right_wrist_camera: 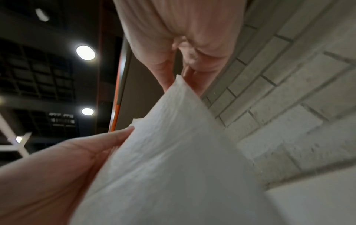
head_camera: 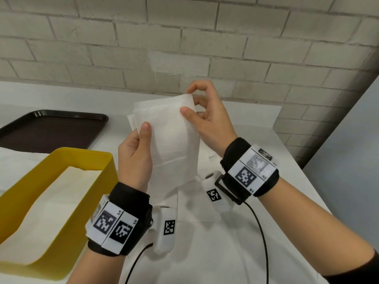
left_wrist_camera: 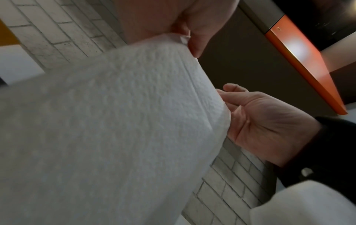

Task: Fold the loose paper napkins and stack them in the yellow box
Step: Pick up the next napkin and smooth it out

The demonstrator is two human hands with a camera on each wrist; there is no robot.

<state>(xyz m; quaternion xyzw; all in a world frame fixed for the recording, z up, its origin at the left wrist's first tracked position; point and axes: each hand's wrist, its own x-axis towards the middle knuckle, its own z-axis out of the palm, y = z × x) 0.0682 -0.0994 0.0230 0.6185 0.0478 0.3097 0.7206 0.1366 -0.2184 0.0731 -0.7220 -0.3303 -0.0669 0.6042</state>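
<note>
A white embossed paper napkin (head_camera: 172, 138) is held up in the air between both hands, above the table. My left hand (head_camera: 136, 154) pinches its left edge, thumb on the near face. My right hand (head_camera: 207, 117) pinches the upper right corner between thumb and fingers. The left wrist view shows the napkin (left_wrist_camera: 115, 129) close up, with the right hand (left_wrist_camera: 263, 126) beside it. From the right wrist the napkin (right_wrist_camera: 173, 159) rises to the pinching fingers (right_wrist_camera: 169, 76). The yellow box (head_camera: 61, 203) stands at the lower left, white inside.
A dark brown tray (head_camera: 51, 130) lies at the back left. More white napkins (head_camera: 205, 222) lie spread on the white table under the hands. A brick wall (head_camera: 184, 37) runs along the back. Black cables trail from the wrist units.
</note>
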